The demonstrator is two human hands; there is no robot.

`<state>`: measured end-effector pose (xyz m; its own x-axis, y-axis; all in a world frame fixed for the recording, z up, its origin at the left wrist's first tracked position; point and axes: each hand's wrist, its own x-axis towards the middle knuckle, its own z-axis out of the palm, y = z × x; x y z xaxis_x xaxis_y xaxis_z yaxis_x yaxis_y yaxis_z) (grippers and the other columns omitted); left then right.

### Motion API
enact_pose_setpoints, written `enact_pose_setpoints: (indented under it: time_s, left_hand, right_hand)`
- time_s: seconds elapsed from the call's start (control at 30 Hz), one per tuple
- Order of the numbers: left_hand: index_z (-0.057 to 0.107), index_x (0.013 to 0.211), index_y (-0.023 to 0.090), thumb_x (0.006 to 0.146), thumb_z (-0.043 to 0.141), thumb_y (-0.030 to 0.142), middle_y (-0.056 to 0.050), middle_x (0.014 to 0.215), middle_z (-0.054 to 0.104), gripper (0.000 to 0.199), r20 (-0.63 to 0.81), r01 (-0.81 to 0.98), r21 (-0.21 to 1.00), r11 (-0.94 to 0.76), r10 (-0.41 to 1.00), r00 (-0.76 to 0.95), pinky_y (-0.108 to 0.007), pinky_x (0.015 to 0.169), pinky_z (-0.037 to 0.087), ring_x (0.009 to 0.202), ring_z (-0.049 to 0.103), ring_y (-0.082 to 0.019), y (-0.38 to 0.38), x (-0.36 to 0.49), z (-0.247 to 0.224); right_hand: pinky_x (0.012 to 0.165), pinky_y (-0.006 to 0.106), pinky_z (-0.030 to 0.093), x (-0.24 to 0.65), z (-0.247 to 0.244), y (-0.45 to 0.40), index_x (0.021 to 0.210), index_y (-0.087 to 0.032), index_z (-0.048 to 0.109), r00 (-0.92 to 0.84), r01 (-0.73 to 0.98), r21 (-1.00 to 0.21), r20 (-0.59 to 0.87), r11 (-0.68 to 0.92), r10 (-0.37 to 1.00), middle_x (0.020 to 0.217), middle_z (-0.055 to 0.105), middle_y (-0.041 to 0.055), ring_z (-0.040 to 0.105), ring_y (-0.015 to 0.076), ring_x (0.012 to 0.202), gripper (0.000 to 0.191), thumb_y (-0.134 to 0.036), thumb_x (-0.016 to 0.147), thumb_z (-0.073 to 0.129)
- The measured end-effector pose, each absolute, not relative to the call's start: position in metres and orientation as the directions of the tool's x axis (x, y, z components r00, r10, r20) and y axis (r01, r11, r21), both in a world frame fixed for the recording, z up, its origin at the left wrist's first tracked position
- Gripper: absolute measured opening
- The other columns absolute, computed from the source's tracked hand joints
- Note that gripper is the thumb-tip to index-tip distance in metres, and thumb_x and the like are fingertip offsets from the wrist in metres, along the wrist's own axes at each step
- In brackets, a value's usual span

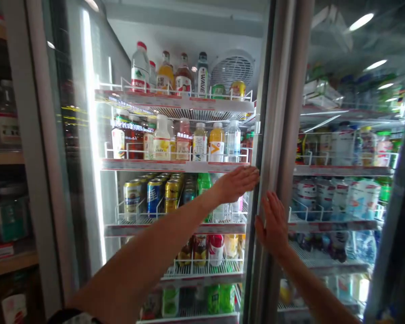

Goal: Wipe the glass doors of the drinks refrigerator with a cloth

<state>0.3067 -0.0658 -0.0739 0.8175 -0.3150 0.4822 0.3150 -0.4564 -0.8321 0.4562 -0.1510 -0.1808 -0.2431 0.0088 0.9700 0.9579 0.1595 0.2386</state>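
My left hand (pixel 238 183) reaches across from the lower left, its fingers stretched out flat near the right edge of the left glass door (pixel 261 112). Nothing is held in it. On the metal door frame (pixel 283 112) between two glass doors is my right hand (pixel 274 225), fingers extended upward and thumb apart, also holding nothing. Whether either palm presses on the surface I cannot tell exactly. Behind the left glass, lit shelves hold bottles, including an orange bottle (pixel 216 141), and rows of cans such as a blue can (pixel 154 198).
To the right, another glass door shows shelves of bottles, among them large wrapped bottles (pixel 362 198). A wooden shelf (pixel 13 265) with jars stands at the far left. A round fan grille (pixel 234 67) is at the upper back of the cooler.
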Motion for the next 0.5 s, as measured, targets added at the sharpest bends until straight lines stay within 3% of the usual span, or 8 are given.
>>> enact_pose_setpoints:
  time_s: [0.1,0.2,0.27,0.37,0.43,0.5]
  left_hand:
    - [0.040,0.131,0.010,0.089,0.036,0.018,-0.009,0.141,0.039,0.043,0.529,0.370,-0.798,-0.475,-0.259,0.808,-0.041,0.113,0.019,0.135,0.025,-0.024,-0.070,0.317,-0.078]
    - [0.044,0.128,0.012,0.090,0.035,0.021,-0.006,0.140,0.042,0.040,0.383,0.216,-0.866,-0.451,-0.320,0.867,-0.037,0.114,0.018,0.134,0.028,-0.021,-0.070,0.311,-0.099]
    - [0.042,0.130,0.013,0.089,0.036,0.019,-0.004,0.140,0.042,0.041,0.359,0.184,-0.872,-0.454,-0.334,0.872,-0.035,0.114,0.017,0.134,0.027,-0.019,-0.066,0.296,-0.098]
    - [0.034,0.135,0.012,0.088,0.036,0.016,-0.008,0.142,0.038,0.047,0.545,0.360,-0.776,-0.518,-0.264,0.796,-0.041,0.114,0.015,0.137,0.020,-0.020,-0.057,0.266,-0.071]
    - [0.031,0.136,0.012,0.088,0.034,0.017,-0.011,0.145,0.032,0.048,0.727,0.540,-0.632,-0.556,-0.185,0.661,-0.047,0.113,0.012,0.139,0.010,-0.023,-0.051,0.248,-0.055]
    - [0.032,0.136,0.011,0.089,0.033,0.019,-0.011,0.145,0.031,0.047,0.755,0.570,-0.596,-0.566,-0.153,0.638,-0.046,0.113,0.012,0.139,0.008,-0.023,-0.046,0.230,-0.057]
  right_hand:
    - [0.103,0.053,0.034,0.456,-0.185,-0.153,0.144,-0.022,0.017,-0.233,0.962,0.228,0.972,0.151,0.017,0.147,0.028,0.0105,0.029,0.0291,0.134,0.069,-0.018,0.082,0.046]
    - [0.104,0.052,0.033,0.454,-0.188,-0.155,0.144,-0.022,0.016,-0.225,0.963,0.220,0.974,0.154,0.016,0.147,0.029,0.0107,0.028,0.0281,0.134,0.069,-0.018,0.082,0.046]
    - [0.105,0.051,0.032,0.452,-0.188,-0.156,0.144,-0.022,0.017,-0.220,0.964,0.214,0.975,0.159,0.024,0.147,0.029,0.0107,0.028,0.0276,0.135,0.068,-0.018,0.083,0.046]
    - [0.106,0.051,0.031,0.445,-0.182,-0.153,0.144,-0.023,0.016,-0.227,0.961,0.216,0.973,0.175,0.047,0.147,0.028,0.0090,0.026,0.0262,0.136,0.066,-0.020,0.084,0.043]
    - [0.107,0.050,0.029,0.436,-0.174,-0.146,0.144,-0.024,0.014,-0.244,0.954,0.230,0.968,0.191,0.051,0.148,0.027,0.0079,0.024,0.0253,0.136,0.065,-0.022,0.085,0.041]
    - [0.108,0.051,0.027,0.426,-0.162,-0.136,0.144,-0.024,0.013,-0.259,0.948,0.243,0.964,0.204,0.054,0.148,0.025,0.0076,0.021,0.0247,0.137,0.064,-0.024,0.086,0.040]
